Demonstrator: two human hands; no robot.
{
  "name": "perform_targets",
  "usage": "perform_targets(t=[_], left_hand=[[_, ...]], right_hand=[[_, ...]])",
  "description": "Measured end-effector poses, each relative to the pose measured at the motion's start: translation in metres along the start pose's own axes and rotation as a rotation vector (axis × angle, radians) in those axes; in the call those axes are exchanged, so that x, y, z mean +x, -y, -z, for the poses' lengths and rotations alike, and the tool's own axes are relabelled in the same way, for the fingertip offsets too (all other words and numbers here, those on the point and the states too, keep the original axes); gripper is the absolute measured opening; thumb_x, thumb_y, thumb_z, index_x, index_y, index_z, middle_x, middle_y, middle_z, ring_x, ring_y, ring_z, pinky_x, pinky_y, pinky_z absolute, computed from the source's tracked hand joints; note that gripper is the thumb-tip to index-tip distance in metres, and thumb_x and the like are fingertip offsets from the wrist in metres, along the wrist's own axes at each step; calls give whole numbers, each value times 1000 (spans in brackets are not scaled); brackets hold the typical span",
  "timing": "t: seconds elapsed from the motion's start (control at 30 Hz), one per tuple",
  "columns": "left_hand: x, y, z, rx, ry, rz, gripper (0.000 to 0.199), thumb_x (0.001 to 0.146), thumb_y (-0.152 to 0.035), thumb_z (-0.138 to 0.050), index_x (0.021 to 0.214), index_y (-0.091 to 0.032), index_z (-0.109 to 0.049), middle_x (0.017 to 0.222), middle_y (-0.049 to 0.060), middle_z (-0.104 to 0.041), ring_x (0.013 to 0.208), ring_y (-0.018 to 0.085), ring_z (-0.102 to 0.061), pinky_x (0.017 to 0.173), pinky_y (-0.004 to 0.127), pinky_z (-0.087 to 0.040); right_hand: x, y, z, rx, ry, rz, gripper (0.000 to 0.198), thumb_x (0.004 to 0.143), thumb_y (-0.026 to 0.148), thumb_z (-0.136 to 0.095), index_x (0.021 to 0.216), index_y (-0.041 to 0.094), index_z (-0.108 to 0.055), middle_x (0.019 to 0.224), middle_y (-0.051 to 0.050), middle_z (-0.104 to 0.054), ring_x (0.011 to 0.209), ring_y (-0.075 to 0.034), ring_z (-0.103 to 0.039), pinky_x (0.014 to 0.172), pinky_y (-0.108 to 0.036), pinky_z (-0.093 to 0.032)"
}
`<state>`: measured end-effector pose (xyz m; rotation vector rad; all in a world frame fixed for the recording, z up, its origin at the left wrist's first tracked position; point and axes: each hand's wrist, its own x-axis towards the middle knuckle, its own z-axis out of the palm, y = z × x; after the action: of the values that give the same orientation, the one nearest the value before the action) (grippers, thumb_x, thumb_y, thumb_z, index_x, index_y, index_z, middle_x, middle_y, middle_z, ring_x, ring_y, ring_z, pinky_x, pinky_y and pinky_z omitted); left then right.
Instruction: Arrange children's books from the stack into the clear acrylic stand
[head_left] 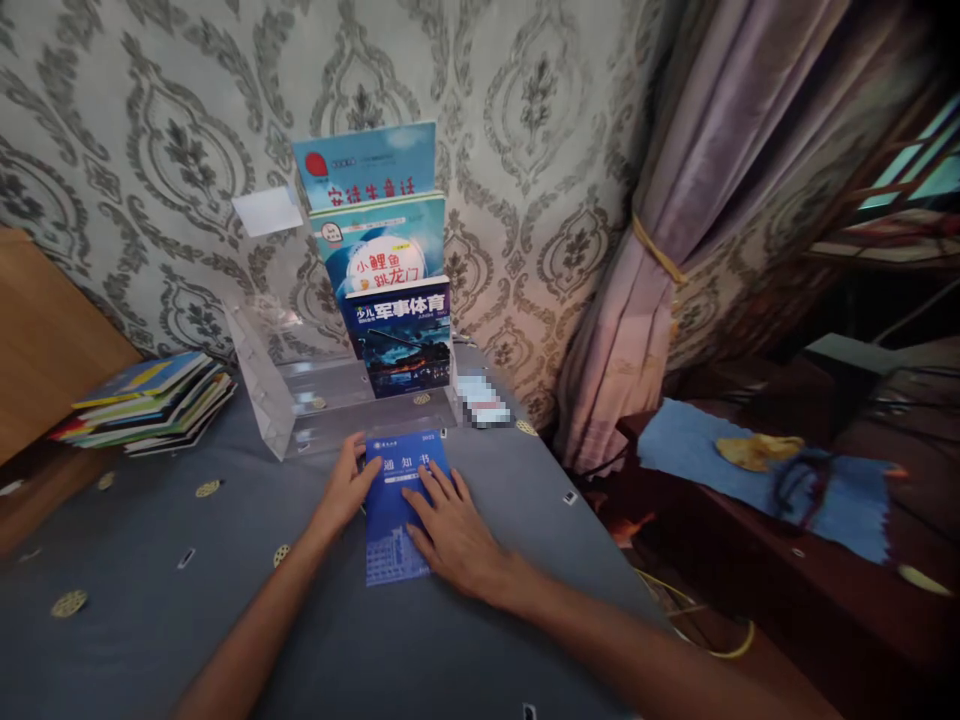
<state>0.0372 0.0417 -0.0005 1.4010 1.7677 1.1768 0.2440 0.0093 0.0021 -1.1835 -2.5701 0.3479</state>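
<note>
A blue booklet [390, 550] with white Chinese lettering and a pale building print lies flat on the cloth-covered table. My left hand [346, 490] is at its upper left edge, thumb on the cover and fingers bent round the side. Across the booklet's right half, my right hand [454, 525] rests palm down with fingers spread. Just behind stands a clear stepped rack [274, 410]. On its right side a dark military-themed book [409, 345], a light-blue book with a carp title [390, 250] and a taller blue book [367, 165] stand one behind another.
A stack of books [157, 400] lies at the left beside a wooden panel [52, 340]. A blurred-out card [484, 400] is right of the rack. Beyond the table's right edge are a tied curtain [630, 310] and a dark red surface with a blue cloth [682, 450].
</note>
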Motion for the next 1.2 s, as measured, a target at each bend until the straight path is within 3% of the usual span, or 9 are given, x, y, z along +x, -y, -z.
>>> perform_targets(t=[0.17,0.3,0.47,0.57,0.67,0.73,0.83,1.0,1.2], left_hand=[[5,-11,6,-389,122,288,57,69,-36,-72,121,-19,-55,86,2,-66,62,12,-61,43,16,-40],[-1,-15,13,-434,414,239,57,62,-33,-76,114,-18,-60,76,-3,-63,51,8,-55,39,16,-39],[-6,-15,21,-434,484,227,64,63,-29,-75,124,-19,-58,84,1,-66,61,12,-61,44,20,-51],[-5,-15,23,-452,469,191,62,64,-31,-75,123,-19,-60,87,3,-67,65,13,-62,46,20,-53],[-4,-16,23,-474,419,123,60,66,-33,-75,122,-19,-62,90,4,-68,67,13,-62,48,20,-53],[-4,-19,24,-484,348,78,59,67,-35,-75,122,-18,-62,92,5,-69,70,14,-62,49,20,-53],[-5,-24,24,-483,242,4,56,68,-38,-73,120,-16,-64,93,6,-69,73,16,-62,51,22,-53],[-11,-38,24,-431,135,-180,46,76,-40,-68,115,-15,-67,93,6,-70,72,15,-60,58,25,-54],[-27,-52,18,-306,-77,-344,25,85,-38,-59,97,-18,-66,74,0,-65,65,15,-62,65,27,-52]], right_hand=[[0,1,7,45,33,-11,47,100,35,-50,142,16,-56,155,-22,-43,150,-38,-29,120,-63,-23],[0,-1,7,95,6,-8,45,97,32,-53,139,16,-58,154,-22,-44,149,-38,-31,120,-63,-24],[2,-17,-9,159,-114,-9,46,92,23,-57,138,18,-57,161,-21,-32,150,-37,-28,118,-59,-30],[8,-31,-18,234,-264,-92,67,86,16,-60,150,18,-42,164,-20,-26,150,-34,-30,117,-54,-35],[16,-45,-17,337,-396,-204,80,81,17,-61,156,18,-31,153,-19,-45,139,-31,-47,112,-51,-43],[21,-53,-11,419,-391,-257,69,83,19,-58,150,18,-41,129,-14,-66,115,-28,-65,99,-48,-52],[24,-58,0,501,-376,-267,40,89,23,-50,127,19,-63,98,-8,-75,85,-25,-71,81,-41,-57],[22,-53,17,553,-550,-134,30,96,27,-43,109,20,-69,99,-8,-76,87,-23,-71,79,-36,-56],[19,-40,27,558,-716,-76,30,95,24,-44,113,21,-68,102,-8,-75,83,-21,-70,71,-31,-57]])
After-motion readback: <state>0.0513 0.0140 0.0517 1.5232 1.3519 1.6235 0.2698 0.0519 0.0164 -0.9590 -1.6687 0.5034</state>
